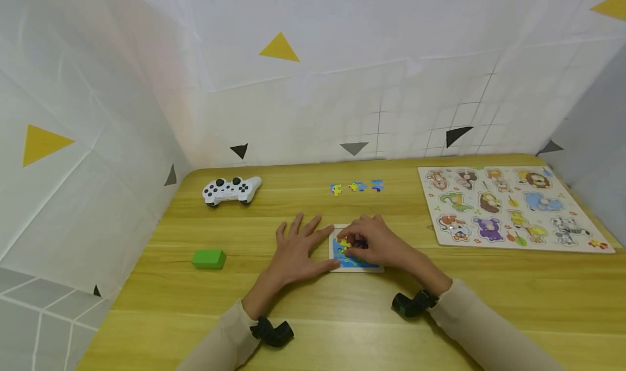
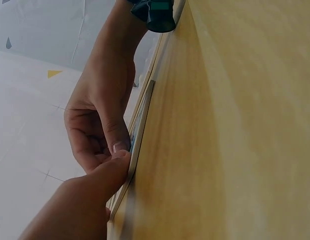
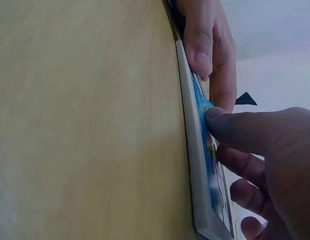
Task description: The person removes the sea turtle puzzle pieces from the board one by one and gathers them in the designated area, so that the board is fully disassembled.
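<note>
All fingers of the left hand [image 1: 298, 254] are spread; the right hand [image 1: 379, 241] is curled, whether gripping cannot be told. Partly hidden beneath, a pale-framed blue-and-yellow jigsaw [image 1: 349, 262] is supported by a yellow wood-grain table [image 1: 342, 311], backed by white triangle-patterned sheeting [image 1: 323, 99].

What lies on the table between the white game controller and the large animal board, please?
A short row of loose puzzle pieces lies between the controller and the animal board. The head view shows this.
</note>
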`<state>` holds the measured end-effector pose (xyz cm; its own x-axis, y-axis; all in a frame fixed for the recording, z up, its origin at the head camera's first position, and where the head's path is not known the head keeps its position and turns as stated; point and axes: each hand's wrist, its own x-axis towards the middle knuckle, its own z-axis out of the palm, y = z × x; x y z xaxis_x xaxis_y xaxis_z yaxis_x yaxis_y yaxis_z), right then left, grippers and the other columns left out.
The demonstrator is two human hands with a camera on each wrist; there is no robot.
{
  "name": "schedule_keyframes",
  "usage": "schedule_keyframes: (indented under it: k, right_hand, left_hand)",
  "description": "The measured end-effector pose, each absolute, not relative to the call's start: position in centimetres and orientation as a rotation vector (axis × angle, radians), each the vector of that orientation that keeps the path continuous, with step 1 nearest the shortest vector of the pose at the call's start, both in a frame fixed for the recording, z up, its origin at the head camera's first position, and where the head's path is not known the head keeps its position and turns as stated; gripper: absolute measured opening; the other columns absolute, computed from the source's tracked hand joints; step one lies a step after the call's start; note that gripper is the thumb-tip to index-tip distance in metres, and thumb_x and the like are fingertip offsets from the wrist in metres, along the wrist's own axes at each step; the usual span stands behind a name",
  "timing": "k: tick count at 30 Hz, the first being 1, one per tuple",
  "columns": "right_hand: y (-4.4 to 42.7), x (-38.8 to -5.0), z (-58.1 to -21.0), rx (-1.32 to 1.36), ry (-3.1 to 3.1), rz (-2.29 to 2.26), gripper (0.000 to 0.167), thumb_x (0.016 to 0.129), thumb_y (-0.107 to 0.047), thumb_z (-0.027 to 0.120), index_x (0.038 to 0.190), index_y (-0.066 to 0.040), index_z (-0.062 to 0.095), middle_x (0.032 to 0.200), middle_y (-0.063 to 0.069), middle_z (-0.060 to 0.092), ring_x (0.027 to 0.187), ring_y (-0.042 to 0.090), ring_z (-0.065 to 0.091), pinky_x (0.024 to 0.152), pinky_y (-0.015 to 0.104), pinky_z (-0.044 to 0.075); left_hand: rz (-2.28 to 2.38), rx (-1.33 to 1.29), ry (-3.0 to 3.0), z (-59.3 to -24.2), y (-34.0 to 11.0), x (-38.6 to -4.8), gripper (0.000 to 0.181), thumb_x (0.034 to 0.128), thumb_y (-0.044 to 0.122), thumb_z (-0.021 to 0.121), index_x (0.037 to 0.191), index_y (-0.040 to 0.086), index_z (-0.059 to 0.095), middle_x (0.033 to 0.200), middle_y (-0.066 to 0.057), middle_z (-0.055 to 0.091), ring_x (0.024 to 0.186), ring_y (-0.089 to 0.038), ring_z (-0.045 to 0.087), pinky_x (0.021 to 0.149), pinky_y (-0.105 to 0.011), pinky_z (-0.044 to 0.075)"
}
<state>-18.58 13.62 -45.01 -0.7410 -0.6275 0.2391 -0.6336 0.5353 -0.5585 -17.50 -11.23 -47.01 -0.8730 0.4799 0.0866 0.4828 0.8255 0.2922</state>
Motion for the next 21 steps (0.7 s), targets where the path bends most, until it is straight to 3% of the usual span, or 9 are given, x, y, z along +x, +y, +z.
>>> schedule_keyframes:
  k: [21]
  right_hand:
    - [13.59, -18.69, -45.09, 1.094, -2.735, 0.871, 0.028, 0.088, -0.026, 0.080, 0.115, -0.018, 0.077, 0.089, -0.010, 0.067, 0.082, 0.010, 0.054, 0.079, 0.035, 0.026]
  left_hand:
    - [-0.493, -0.807, -2.992, -46.81, -11.25, -17.43, 0.081, 0.0849, 0.080, 0.054, 0.155, 0.041, 0.041, 0.169, 0.001, 0.028, 0.158, -0.043, 0.013, 0.115, -0.075, 0.009]
